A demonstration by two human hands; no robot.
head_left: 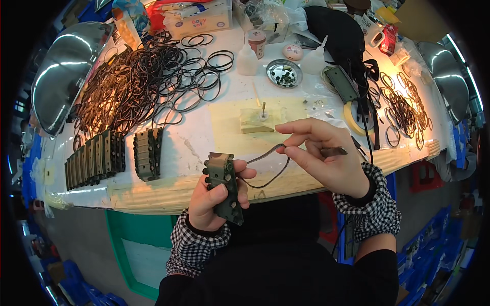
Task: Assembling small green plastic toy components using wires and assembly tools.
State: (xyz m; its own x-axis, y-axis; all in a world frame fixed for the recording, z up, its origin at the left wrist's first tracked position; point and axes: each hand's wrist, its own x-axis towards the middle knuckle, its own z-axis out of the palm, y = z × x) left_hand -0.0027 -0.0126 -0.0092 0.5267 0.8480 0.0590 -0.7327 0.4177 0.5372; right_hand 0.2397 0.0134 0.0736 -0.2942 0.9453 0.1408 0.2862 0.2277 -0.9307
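My left hand [206, 203] grips a camouflage toy vehicle chassis [222, 183] with small round wheels along its sides, held tilted above the table's front edge. A thin black ribbed track band [263, 185] loops out beside the chassis. The far end of that band is pinched between thumb and fingertips of my right hand [326, 153]. A slim dark tool [334, 151], its kind unclear, is tucked in the same hand. Whether the band's near end sits on the wheels is hidden by my left fingers.
Similar chassis stand in a row [97, 158] at left, with more [148, 153] beside them. Heaps of black bands lie left [127, 86] and right [406, 109]. Ahead are a small block with an upright pin [258, 121], a metal dish [279, 64], squeeze bottles [247, 61] and a tape roll [352, 117].
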